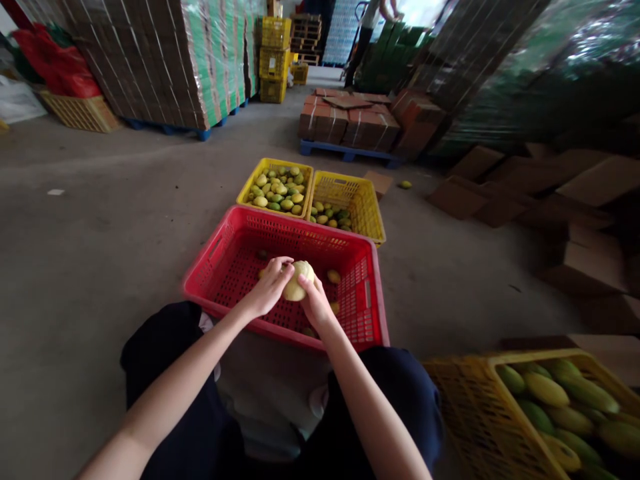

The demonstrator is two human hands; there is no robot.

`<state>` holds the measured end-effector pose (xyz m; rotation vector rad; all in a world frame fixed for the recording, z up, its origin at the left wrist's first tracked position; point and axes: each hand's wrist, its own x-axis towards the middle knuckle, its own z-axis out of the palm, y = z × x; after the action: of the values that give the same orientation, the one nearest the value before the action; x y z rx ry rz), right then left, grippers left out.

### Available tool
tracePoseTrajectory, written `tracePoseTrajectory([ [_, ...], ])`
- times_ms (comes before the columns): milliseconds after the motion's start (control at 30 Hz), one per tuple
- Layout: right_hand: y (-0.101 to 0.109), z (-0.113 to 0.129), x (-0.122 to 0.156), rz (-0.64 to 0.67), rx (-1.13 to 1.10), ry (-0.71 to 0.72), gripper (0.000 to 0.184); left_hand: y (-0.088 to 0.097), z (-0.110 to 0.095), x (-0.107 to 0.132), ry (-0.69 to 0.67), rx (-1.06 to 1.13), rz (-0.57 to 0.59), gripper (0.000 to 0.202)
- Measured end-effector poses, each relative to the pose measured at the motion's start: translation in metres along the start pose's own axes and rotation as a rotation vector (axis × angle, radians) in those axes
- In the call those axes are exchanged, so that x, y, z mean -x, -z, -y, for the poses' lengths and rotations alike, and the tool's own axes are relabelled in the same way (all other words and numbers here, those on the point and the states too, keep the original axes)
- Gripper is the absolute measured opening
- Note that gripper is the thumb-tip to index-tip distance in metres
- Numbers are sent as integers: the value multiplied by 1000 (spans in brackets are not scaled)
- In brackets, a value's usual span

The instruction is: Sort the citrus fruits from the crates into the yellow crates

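Over a red crate, left hand and right hand hold a fruit. Yellow crates stand beyond.

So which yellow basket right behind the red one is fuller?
The left yellow basket: fruit nearly fills it, while the right yellow basket is filled only low down.

No text, brand or number could be read; on the stacked yellow crates a pale label-like patch was seen, too small to be made out.
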<state>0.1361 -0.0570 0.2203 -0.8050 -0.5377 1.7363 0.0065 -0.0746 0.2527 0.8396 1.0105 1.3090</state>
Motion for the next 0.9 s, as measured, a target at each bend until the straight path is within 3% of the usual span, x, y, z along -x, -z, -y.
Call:
tracePoseTrajectory([
  [167, 1, -3, 4, 146, -103, -154, 30, 14, -17, -9, 105, 111, 69, 19],
  [367, 5, -1, 9, 213, -233, -249, 39, 33, -20, -9, -21, -258, 240, 37],
  [533, 2, -3, 10, 140, -234, -253, 38, 35, -22, -8, 10, -381, 293, 65],
  [733, -4, 8, 13, 89, -183, -254, 42, 24, -24, -7, -43, -317, 280, 63],
  [833, -3, 20, 11, 29, -157, -177, 42, 22, -29, -7, -97, -219, 207, 67],
  [900, 1, 26, 7, -115, -111, -41, 33, 22, -30, -8, -113, -144, 112, 69],
])
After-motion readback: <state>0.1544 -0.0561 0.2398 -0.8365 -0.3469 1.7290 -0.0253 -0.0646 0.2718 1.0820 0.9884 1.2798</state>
